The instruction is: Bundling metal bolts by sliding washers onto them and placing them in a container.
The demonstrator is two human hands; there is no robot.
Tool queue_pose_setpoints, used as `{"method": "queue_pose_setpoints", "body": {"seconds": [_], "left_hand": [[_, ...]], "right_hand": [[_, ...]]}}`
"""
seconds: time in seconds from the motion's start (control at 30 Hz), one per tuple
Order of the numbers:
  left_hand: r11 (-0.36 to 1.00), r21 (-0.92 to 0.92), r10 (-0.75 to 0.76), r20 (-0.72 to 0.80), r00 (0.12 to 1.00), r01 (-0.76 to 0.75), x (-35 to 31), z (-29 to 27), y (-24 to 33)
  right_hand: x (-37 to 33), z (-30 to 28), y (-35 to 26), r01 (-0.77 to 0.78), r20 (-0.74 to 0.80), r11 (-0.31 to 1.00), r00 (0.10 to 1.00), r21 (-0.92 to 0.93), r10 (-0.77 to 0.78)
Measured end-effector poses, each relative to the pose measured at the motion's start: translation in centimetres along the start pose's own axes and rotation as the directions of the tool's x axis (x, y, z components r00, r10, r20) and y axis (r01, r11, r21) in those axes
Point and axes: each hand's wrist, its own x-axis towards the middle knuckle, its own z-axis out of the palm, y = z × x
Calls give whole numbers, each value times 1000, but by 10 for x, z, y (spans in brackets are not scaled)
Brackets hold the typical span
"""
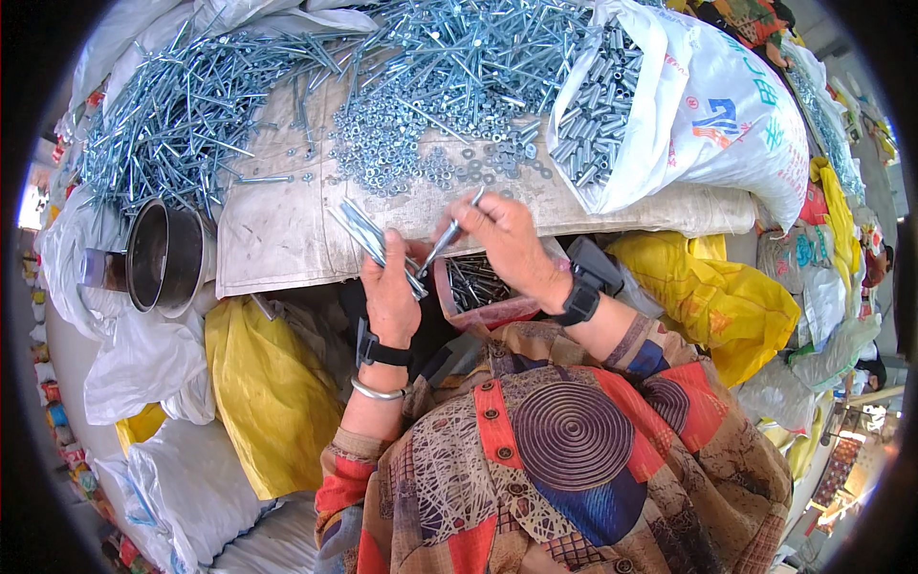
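Over the front edge of the cloth-covered table, my left hand is closed around a bundle of long silvery bolts. My right hand pinches a metal bolt, slanted, its lower end close to the left fingers. Whether a sleeve sits on this bolt is too small to tell. Just beneath my hands, a pinkish plastic tub holds many metal bolts. Small nuts lie spread beyond my hands, with washers to their right.
Heaps of long bolts cover the table's far left and back. A white sack lies open at right, full of metal sleeves. A dark round pot stands at left. Yellow sacks hang along the near side.
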Motion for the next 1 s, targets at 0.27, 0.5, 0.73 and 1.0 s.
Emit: {"method": "queue_pose_setpoints", "body": {"seconds": [0.27, 0.5, 0.73, 1.0], "left_hand": [[996, -35, 86, 82, 993, -83, 27, 0, 36], [924, 288, 149, 340, 929, -254, 38, 35, 60], [747, 464, 313, 387, 867, -477, 43, 41, 65], [708, 482, 347, 399, 849, -516, 45, 41, 63]], "right_hand": [[44, -22, -1, 190, 42, 890, 981, -414, -190], [42, -6, 16, 334, 130, 770, 940, -544, -316], [44, 0, 27, 347, 123, 770, 934, -535, -335], [56, 9, 29, 288, 35, 686, 933, -668, -358]]}}
